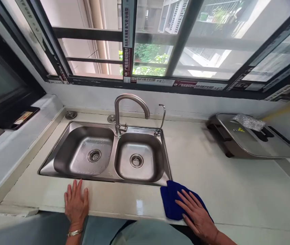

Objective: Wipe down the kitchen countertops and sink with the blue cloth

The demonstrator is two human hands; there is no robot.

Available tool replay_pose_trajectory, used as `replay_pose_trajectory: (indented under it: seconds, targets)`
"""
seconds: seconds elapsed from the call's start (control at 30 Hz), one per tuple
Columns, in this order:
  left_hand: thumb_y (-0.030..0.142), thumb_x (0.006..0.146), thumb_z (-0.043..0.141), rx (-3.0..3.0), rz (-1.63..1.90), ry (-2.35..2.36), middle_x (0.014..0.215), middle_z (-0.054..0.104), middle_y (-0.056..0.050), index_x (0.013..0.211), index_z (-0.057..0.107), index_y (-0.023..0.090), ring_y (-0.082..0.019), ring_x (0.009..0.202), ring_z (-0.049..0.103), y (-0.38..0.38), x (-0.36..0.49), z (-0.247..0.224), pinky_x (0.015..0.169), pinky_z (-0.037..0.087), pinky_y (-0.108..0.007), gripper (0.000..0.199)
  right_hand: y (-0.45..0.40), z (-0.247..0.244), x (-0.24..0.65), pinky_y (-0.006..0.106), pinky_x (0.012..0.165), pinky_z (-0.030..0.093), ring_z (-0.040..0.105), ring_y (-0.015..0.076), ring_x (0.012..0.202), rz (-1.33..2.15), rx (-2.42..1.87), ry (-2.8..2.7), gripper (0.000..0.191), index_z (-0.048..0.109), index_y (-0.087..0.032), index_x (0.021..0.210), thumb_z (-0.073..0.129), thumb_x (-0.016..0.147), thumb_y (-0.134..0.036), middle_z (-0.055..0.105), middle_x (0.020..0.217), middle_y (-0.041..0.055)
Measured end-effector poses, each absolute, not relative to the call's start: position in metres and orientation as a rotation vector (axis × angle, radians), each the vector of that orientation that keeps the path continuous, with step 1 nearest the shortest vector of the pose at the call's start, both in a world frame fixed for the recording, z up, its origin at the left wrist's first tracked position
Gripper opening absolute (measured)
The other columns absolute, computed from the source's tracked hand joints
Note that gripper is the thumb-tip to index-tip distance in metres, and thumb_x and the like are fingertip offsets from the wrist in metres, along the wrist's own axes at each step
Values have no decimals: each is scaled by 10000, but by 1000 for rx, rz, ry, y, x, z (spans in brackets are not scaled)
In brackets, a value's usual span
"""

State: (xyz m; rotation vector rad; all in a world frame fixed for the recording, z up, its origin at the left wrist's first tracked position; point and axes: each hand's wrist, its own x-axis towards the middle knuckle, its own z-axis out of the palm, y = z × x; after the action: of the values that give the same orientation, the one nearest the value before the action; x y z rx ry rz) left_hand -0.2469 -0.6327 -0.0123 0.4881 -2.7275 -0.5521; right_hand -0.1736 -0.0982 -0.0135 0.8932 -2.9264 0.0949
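Observation:
A dark blue cloth [171, 200] lies on the pale countertop [124, 197], by the front right corner of the sink. My right hand [197, 216] rests flat on the cloth, its fingers stretched out and pointing up and left. My left hand [77, 204], with a bracelet at the wrist, lies palm down on the counter's front strip, fingertips near the sink's front rim. The steel double sink [114, 158] has water drops in its left basin; a curved faucet [132, 97] stands behind it.
A thin small spout [163, 115] rises at the sink's back right corner. On the right of the counter sits a flat appliance [249, 139] with crumpled clear wrap [249, 121] on top. A phone-like dark object [23, 117] lies on the left ledge. Windows run along the back.

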Motion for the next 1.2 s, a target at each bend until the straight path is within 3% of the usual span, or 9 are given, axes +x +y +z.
replay_pose_trajectory:
  seconds: [0.33,0.63,0.87,1.07,1.2]
  targets:
    - [460,990,308,473,-440,-2753,1559,427,-145,1402,524,132,-329,1510,240,-632,-245,-17,1241,205,-541,568,-262,14,-250,560,1235,148,171,288,1521,506,1485,-2891,613,394,-294,1504,537,909,-261,253,1644,23]
    - [458,979,296,492,-470,-2747,1568,415,-136,1410,519,152,-333,1510,237,-632,-244,-10,1230,212,-563,574,-385,13,-282,558,1224,159,165,288,1517,743,1631,-2784,528,417,-273,1484,447,988,-451,300,1627,65]
    - [515,972,191,531,-540,-2757,1554,436,-148,1372,558,120,-336,1498,267,-635,-247,-7,1237,205,-535,671,-292,21,-289,499,1231,180,196,227,1516,647,1859,-2694,484,473,-296,1451,479,977,-390,359,1602,28]
    - [539,954,158,581,-543,-2745,1545,452,-138,1365,567,114,-329,1491,290,-637,-250,-10,1237,216,-524,719,-165,18,-261,544,1195,291,251,267,1502,415,1478,-2930,581,364,-311,1524,489,957,-326,320,1615,65]
    - [533,946,166,560,-511,-2721,1536,467,-134,1354,577,124,-318,1490,299,-638,-251,-15,1232,238,-515,709,-82,11,-224,539,1189,329,253,274,1500,222,1369,-2911,581,363,-333,1524,485,957,-307,317,1614,40]
